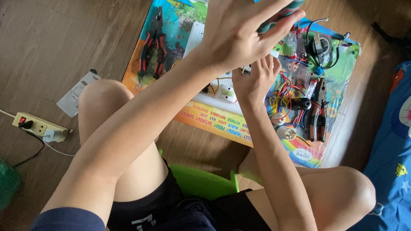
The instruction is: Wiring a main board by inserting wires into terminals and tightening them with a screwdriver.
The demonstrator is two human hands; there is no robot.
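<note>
Gripping: left hand (240,23) is raised close to the camera, fingers curled around a green-handled tool (283,13), probably a screwdriver; its tip is hidden.
Right hand: right hand (255,80) reaches down to the white board (216,93) on the mat; I cannot tell whether its fingers are closed on anything, since the backs face the camera.
Location: board lies on a glossy, brightly printed mat (225,123) on the wooden floor (60,19), between the person's knees and the far tools.
Risk: raised hand blocks the view of the work, so the tool could slip and jab the fingers below, in my judgement.
Risk two: loose red and yellow wires (284,91) lie tangled just beside the right hand and could snag.
Materials: red-handled pliers (152,46) with smooth grips at left; another pair of pliers (318,111) at right.
Nearby: pale power strip (39,126) with cord, well apart at left.
</note>
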